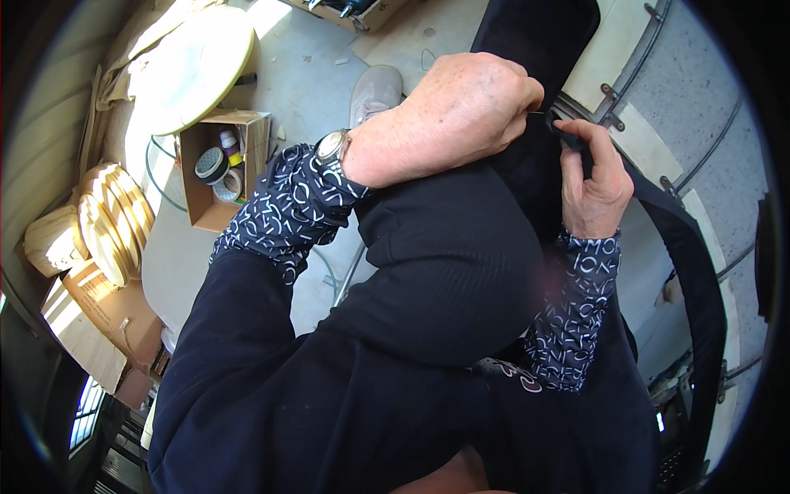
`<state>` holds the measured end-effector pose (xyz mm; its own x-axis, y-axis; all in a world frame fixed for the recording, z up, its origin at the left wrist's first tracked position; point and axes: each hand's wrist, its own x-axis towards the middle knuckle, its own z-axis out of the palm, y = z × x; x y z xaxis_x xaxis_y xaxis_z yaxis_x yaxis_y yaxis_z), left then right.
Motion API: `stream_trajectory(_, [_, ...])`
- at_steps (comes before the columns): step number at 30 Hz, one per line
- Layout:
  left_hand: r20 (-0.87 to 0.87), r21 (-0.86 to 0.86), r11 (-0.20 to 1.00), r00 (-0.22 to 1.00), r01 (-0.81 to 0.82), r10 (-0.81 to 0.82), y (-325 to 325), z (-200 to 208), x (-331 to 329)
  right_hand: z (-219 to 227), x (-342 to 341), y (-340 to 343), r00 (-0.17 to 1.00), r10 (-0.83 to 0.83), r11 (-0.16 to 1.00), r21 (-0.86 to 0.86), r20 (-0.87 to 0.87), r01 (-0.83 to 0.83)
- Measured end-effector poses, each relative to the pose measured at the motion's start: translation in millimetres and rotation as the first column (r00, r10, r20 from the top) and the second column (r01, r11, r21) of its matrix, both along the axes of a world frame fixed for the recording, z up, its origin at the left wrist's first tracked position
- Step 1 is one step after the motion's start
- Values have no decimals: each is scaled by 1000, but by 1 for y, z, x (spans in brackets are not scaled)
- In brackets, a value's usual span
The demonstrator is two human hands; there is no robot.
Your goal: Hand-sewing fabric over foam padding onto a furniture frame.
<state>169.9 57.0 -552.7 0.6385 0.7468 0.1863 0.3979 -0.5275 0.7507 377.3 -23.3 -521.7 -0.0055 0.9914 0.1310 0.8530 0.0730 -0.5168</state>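
Observation:
My left hand (473, 103), with a watch (332, 146) at its wrist, is closed in a pinch beside the edge of black fabric (535, 37). What its fingertips hold is too small to make out; a thin light line shows at them. My right hand (597, 181) pinches a folded edge of the black fabric between thumb and fingers, just right of the left fingertips. The fabric runs up beyond both hands, and a black strip (683, 247) curves down on the right. My black-clad knee (461, 272) is bent beneath the hands.
On the left are a round pale stool top (202, 70), a wooden box (207, 216) with tape rolls, stacked wooden discs (115, 222) and a cardboard box (115, 309). A pale curved frame (650, 140) with metal brackets stands right. A grey shoe (377, 89) rests on the floor.

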Motion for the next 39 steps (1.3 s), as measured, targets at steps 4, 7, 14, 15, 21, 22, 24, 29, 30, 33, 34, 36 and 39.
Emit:
stream_trajectory(4, [-48, 10, 1000, 999, 13, -12, -5, 13, -2, 6, -5, -8, 1000, -8, 1000, 6, -7, 8])
stream_trajectory(7, [-100, 29, 999, 995, 35, -32, -7, 18, 1, 12, -8, -11, 1000, -3, 1000, 23, -11, 3])
stream_trajectory(14, [-40, -24, 1000, 999, -6, 5, -3, 7, 5, 7, -4, -4, 1000, 8, 998, 57, -17, -7])
stream_trajectory(15, [-24, -53, 999, 1000, -11, 10, -1, 5, 5, 6, -2, -2, 1000, 13, 998, 63, -10, -13])
stream_trajectory(21, [42, -114, 993, 999, 1, 4, 6, -4, 4, 0, 2, 5, 998, -34, 999, 17, -60, 35])
stream_trajectory(22, [42, -114, 993, 999, 0, 5, 6, -4, 3, 0, 1, 5, 998, -33, 999, 17, -60, 34])
stream_trajectory(24, [22, -69, 998, 1000, -9, 11, 6, -4, 3, 2, -1, 4, 997, -32, 999, 19, -72, 34])
stream_trajectory(29, [-90, -25, 1000, 996, 12, -15, -1, 5, 7, 9, -11, -7, 994, -40, 999, 16, -101, 42])
stream_trajectory(30, [-117, -26, 999, 992, 36, -38, -3, 6, 6, 10, -15, -11, 990, -61, 998, 13, -126, 64])
stream_trajectory(33, [76, -119, 993, 997, 20, -11, -8, 9, -7, 11, -22, -23, 981, -77, 997, 10, -177, 80])
stream_trajectory(34, [80, -119, 993, 997, 16, -6, -10, 7, -10, 12, -25, -25, 971, -98, 995, 0, -216, 101])
stream_trajectory(36, [126, -37, 999, 992, 1, 4, -14, 2, -17, 12, -31, -24, 964, -98, 995, -6, -247, 100])
stream_trajectory(39, [128, 7, 1000, 992, -1, 0, -17, 0, -26, 13, -32, -16, 955, -116, 993, -50, -272, 106])
